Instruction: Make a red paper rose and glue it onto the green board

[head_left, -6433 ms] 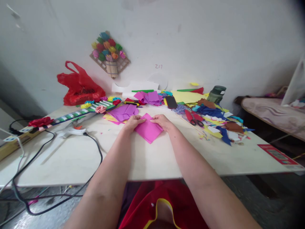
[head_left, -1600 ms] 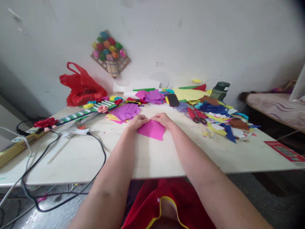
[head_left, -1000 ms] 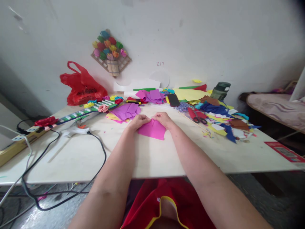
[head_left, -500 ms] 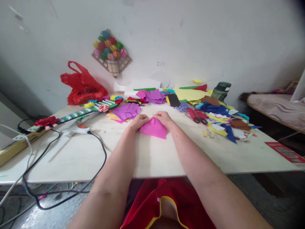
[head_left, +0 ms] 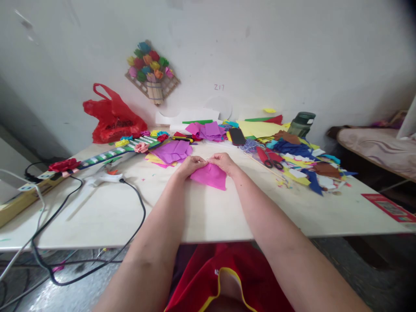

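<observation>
A bright pink piece of crepe paper (head_left: 209, 177) hangs from my fingers above the middle of the white table (head_left: 214, 216). My left hand (head_left: 192, 166) pinches its upper left edge. Close beside it, my right hand (head_left: 221, 162) pinches the same edge, the fingertips of both hands nearly meeting. Where the fingers press, the paper is gathered; its lower part spreads loose. Behind my left hand lies a stack of purple paper sheets (head_left: 173, 151), with yellow and pink sheets under it.
Scissors (head_left: 273, 161) and a heap of paper scraps (head_left: 308, 164) lie to the right, near a dark green bottle (head_left: 301, 124). A phone (head_left: 237, 136) rests at the back. On the left are a glue gun (head_left: 100, 178) with its black cord, a flower-trimmed strip (head_left: 107, 157) and a red bag (head_left: 115, 119).
My fingertips have shifted slightly along the pink paper's top edge, and its lower edge has moved a little. Both hands still hold it in nearly the same place.
</observation>
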Available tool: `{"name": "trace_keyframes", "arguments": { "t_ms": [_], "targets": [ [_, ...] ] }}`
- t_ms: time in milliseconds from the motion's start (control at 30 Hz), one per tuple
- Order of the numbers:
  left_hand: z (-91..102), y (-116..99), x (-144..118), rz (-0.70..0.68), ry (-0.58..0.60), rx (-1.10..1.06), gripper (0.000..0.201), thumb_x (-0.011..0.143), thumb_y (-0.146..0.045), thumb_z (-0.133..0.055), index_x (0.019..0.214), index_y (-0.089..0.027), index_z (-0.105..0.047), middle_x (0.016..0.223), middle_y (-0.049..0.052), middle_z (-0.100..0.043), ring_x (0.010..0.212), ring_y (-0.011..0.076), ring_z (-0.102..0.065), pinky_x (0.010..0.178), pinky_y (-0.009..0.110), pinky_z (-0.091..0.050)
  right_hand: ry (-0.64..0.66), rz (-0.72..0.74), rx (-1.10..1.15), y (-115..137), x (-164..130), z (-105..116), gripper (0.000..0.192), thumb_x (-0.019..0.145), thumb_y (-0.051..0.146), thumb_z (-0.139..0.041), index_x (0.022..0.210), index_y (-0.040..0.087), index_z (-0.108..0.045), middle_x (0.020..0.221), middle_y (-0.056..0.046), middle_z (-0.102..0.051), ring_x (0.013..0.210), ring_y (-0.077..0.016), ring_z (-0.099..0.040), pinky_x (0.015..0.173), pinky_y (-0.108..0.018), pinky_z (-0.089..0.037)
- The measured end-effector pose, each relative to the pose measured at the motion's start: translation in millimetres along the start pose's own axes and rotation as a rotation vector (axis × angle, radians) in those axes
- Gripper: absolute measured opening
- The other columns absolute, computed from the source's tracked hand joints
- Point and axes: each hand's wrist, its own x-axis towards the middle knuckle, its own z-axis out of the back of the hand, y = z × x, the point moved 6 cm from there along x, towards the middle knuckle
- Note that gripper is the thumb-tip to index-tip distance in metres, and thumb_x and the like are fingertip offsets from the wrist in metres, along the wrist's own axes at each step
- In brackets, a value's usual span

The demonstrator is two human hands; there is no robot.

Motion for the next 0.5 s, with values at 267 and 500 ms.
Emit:
{"name": "trace_keyframes", "arguments": {
  "t_ms": [267,500],
  "targets": [
    [-2.5,-2.3,-4.3,0.071,0.015,0.024,0.048,0.05,-0.053,-0.08,0.071,-0.012,-0.066,0.057,0.0,-0.057,0.052,0.0092,-0.047,0.049,0.022,-0.032,-0.047,0.032,-0.091,0.0,2.2,2.1,0.029,0.062,0.045,-0.061,0.059,0.016,-0.057,0.054,0.004,-0.048,0.056,-0.0104,-0.042,0.053,-0.024,-0.032],
    [-2.8,-4.5,-6.2,0.077,0.016,0.024,0.046,0.049,-0.051,-0.081,0.064,-0.013,-0.06,0.052,-0.003,-0.051,0.046,0.0064,-0.041,0.045,0.021,-0.027,-0.063,0.09,-0.177,2.1,4.4,1.3,0.032,0.065,0.047,-0.058,0.055,0.018,-0.05,0.054,0.004,-0.043,0.057,-0.0101,-0.039,0.054,-0.024,-0.031]
  ]
}}
